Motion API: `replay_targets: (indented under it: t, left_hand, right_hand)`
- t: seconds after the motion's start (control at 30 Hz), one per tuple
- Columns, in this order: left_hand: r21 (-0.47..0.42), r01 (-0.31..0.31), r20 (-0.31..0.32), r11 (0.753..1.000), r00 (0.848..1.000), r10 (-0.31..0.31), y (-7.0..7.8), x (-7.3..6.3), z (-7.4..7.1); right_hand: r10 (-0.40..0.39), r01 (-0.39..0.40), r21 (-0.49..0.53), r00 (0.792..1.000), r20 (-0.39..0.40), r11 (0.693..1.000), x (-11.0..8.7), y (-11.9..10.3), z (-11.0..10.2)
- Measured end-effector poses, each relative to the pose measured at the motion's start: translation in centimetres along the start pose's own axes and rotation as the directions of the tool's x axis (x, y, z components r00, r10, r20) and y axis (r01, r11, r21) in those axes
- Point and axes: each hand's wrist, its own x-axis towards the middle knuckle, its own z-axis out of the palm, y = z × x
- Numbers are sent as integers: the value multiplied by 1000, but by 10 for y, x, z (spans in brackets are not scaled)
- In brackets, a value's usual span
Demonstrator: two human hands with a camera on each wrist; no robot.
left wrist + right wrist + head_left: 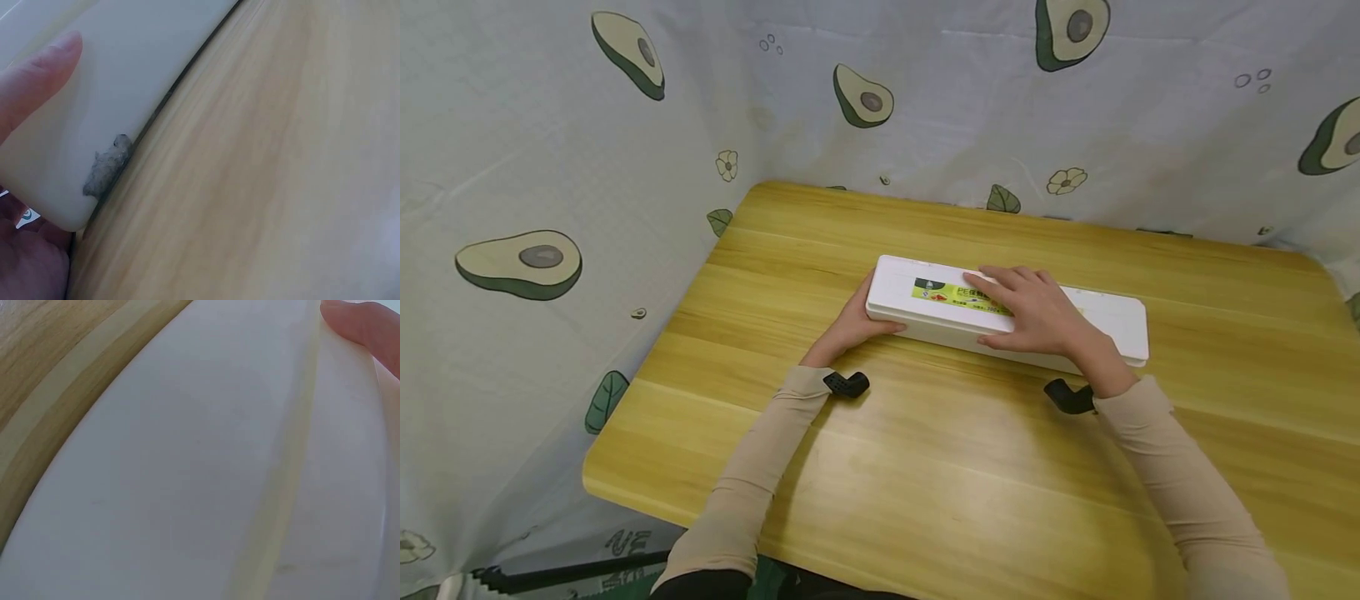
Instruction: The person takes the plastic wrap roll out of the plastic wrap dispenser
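A long white cling film box (1112,321) lies on the wooden table, with a yellow-green label (951,293) on its lid. My left hand (857,319) grips its left end, thumb along the front side and fingers round the far side. Across the lid lies my right hand (1033,312), its fingers reaching to the back edge and its thumb at the front seam; it covers part of the label. In the left wrist view a grey, rough patch (107,167) shows low on the box. The right wrist view shows my right thumb (353,320) at the seam.
The wooden table (925,467) has rounded corners and stands against a white curtain (940,133) printed with avocados, which hangs behind it and on the left. A black wrist camera mount (847,384) sits at my left cuff, and another (1069,397) at my right cuff.
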Motion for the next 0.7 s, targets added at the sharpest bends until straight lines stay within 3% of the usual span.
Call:
replay_targets:
  t: [0.13,0.4,0.7]
  left_hand:
    - [4,13,7,1000,1000,-13,3,-1,0]
    - [-27,46,32,999,998,-45,24,-9,1]
    - [31,34,-1,999,999,-34,1,-2,-1]
  right_hand:
    - [-9,9,1,1000,-9,1000,0,0,0]
    - [-27,27,-6,999,-24,1000,-2,-1,-2]
    - [-73,75,13,987,-144,997,1,1,-16]
